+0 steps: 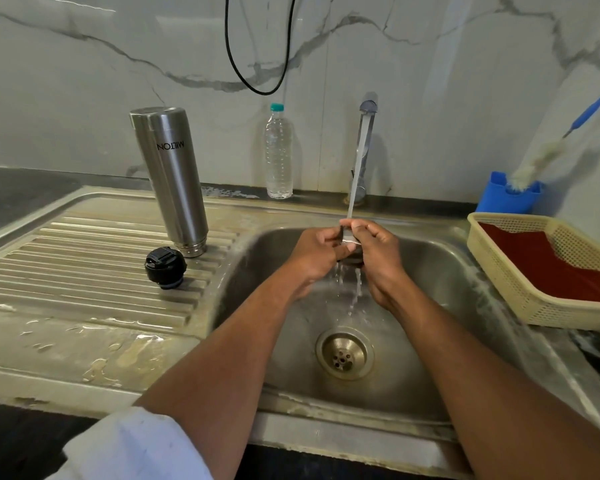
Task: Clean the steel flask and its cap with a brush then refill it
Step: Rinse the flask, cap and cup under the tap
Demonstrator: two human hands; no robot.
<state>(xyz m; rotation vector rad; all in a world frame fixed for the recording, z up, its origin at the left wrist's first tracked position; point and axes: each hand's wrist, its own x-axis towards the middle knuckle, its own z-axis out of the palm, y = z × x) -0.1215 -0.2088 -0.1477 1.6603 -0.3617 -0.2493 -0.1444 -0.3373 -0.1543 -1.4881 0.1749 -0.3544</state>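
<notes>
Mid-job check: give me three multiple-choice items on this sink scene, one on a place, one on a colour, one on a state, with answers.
1. Where does the steel flask stand?
A. on the ribbed draining board
B. in the sink basin
C. in the cream basket

2. What colour is the clear plastic bottle's cap?
A. red
B. teal
C. black

3. What state is the tap in?
A. off
B. dripping
C. running

Answers: 1 A, it stands upside down on the ribs beside the black stopper. 2 B, the top shows teal. 3 C, a stream falls on both hands.

cap [347,241]: mostly hidden by hands (steel edge shows) | brush [548,147]: handle cropped
</notes>
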